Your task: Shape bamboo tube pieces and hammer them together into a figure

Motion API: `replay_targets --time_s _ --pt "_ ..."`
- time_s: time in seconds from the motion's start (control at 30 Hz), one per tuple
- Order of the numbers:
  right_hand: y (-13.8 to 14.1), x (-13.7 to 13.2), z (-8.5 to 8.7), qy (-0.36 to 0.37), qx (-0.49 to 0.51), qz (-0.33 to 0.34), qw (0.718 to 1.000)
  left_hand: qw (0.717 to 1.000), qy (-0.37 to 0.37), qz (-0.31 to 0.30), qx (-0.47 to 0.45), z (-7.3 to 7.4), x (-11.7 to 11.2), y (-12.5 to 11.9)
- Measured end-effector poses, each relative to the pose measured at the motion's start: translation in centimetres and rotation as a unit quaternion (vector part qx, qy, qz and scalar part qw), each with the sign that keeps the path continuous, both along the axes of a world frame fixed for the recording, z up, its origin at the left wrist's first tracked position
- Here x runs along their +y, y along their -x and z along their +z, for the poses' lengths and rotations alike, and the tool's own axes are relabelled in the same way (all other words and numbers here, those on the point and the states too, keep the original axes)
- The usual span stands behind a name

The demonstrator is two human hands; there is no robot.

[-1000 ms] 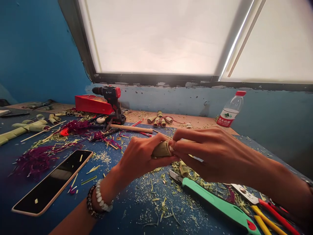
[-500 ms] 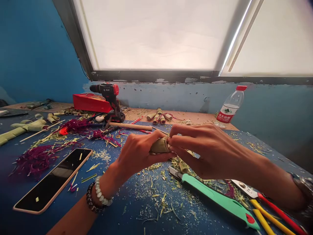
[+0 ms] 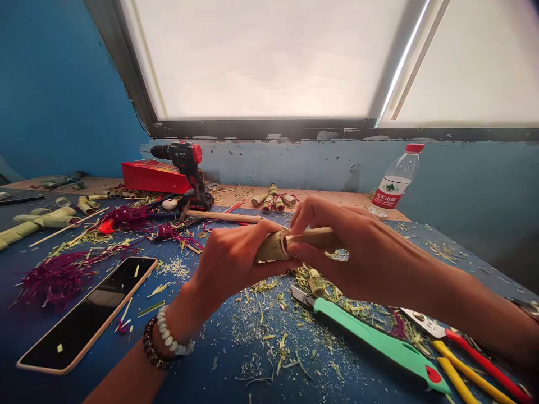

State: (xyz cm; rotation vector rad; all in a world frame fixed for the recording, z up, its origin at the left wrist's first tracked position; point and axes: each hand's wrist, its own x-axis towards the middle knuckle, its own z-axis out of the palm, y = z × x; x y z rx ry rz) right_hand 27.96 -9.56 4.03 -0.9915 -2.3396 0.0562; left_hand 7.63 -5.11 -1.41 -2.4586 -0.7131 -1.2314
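Well left of the bamboo tube (image 3: 272, 248) lie a smartphone (image 3: 86, 314) and shreds of purple fibre (image 3: 56, 280). The left hand (image 3: 229, 264) wraps the tube, its fingers curled firmly round the barrel. The tube is held in the air above the blue bench (image 3: 236, 359), its long axis nearly level, running left to right. A paler bamboo rod (image 3: 314, 238) seems to enter its right end. The right hand (image 3: 349, 247) grasps that rod between thumb and fingers. Both pieces should be light and stiff, but a cut rim may split, so the barrel is the safer hold. Just below the tube lies a green-handled utility knife (image 3: 370, 342); farther right, red-and-yellow-handled pliers (image 3: 475, 357).
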Motion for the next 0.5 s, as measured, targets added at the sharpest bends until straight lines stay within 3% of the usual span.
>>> replay_targets --time_s 0.27,0.5 --pt "-0.2 0.5 -0.4 -0.030 -0.017 0.048 0.998 0.998 0.056 0.030 -0.004 -0.6 0.1 -0.4" --pt "-0.5 1.5 -1.0 0.033 -0.037 0.038 0.998 0.965 0.262 -0.014 -0.025 -0.9 -0.1 -1.2"
